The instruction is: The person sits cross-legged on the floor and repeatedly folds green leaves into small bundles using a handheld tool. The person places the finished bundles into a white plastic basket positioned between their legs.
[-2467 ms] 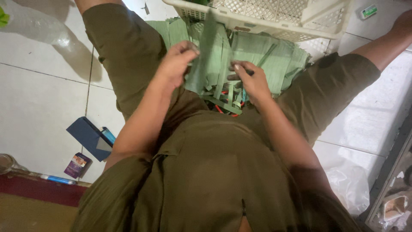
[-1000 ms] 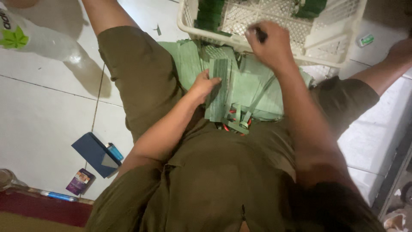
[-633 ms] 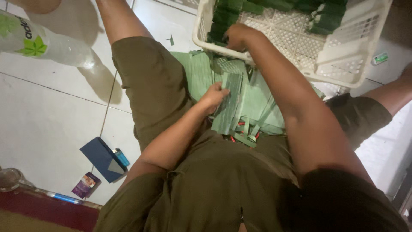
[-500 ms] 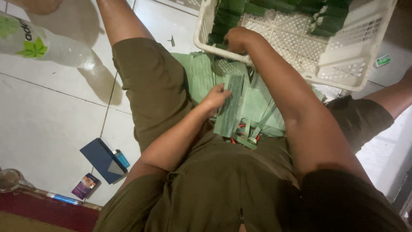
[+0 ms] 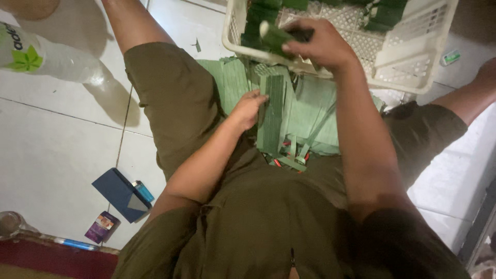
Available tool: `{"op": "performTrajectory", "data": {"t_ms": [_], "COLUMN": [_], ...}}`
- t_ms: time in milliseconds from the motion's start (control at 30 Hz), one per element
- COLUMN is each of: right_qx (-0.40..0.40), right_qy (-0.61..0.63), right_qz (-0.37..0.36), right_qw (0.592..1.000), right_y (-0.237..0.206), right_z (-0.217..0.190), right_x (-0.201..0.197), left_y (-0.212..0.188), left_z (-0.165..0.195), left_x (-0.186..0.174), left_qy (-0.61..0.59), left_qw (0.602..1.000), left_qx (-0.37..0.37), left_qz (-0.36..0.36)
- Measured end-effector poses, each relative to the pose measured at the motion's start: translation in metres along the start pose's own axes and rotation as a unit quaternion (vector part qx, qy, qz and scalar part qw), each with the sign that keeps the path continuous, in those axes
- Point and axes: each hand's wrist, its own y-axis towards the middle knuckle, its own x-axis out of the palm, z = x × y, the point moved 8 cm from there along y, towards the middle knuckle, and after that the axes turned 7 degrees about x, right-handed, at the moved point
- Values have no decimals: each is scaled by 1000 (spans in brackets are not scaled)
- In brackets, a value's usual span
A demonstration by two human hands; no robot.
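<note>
- The right hand (image 5: 323, 44) is closed around a rolled green leaf piece (image 5: 276, 37), thumb and fingers pinching it, with the pale cut end of the roll sticking out toward the left side of the picture.
- That hand and the roll sit over the near rim of the white plastic basket (image 5: 413, 57), just above its lattice floor.
- Inside the basket, more dark green leaf pieces (image 5: 385, 15) lie along the far side, apart from the held roll.
- The left hand (image 5: 249, 107) lies just below the basket's near rim, its fingers pressed flat against the edge of a stack of folded green leaf strips (image 5: 273, 111); it grasps nothing that can be made out, only steadying the stack.
- The stack rests on wider green leaf sheets (image 5: 315, 113) spread across the person's lap, directly under the basket's near edge.
- At the lower end of the stack, further from the basket, loose strip ends and a bit of red show; what the red thing is cannot be told.
- The person sits on a white tiled floor (image 5: 57, 139) in olive shorts and shirt, legs spread either side of the basket.
- Well to the left of the basket lies a clear plastic bottle (image 5: 51, 54) with a green leaf mark.
- Far below and left of the basket, a dark blue wallet (image 5: 120, 192) lies on the tiles with a blue lighter (image 5: 143, 191) touching it and a small purple packet (image 5: 102, 226) nearby.
</note>
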Motion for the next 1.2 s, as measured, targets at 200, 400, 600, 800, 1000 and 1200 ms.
{"op": "performTrajectory", "data": {"t_ms": [200,400,600,800,1000,1200], "right_qx": [65,155,-43,-73,-119,14], "right_qy": [-3,-40,-120,-295,-224,-89], "right_qz": [-74,2,208,241,264,364], "right_qw": [995,987,970,922,931,927], "right_y": [-94,-113,-138,-193,-199,-181], "right_z": [15,60,29,15,11,45], "right_x": [67,89,81,100,113,92], "left_y": [2,-7,-23,-17,-21,-36], "left_z": [-3,-10,6,4,-2,-7], "left_x": [2,7,20,10,23,45], "left_qy": [-66,-128,23,7,51,-5], "left_qw": [998,990,996,1000,996,994], "left_qx": [-7,-46,-2,-27,14,-17], "left_qz": [-21,-34,-84,-1,-79,-111]}}
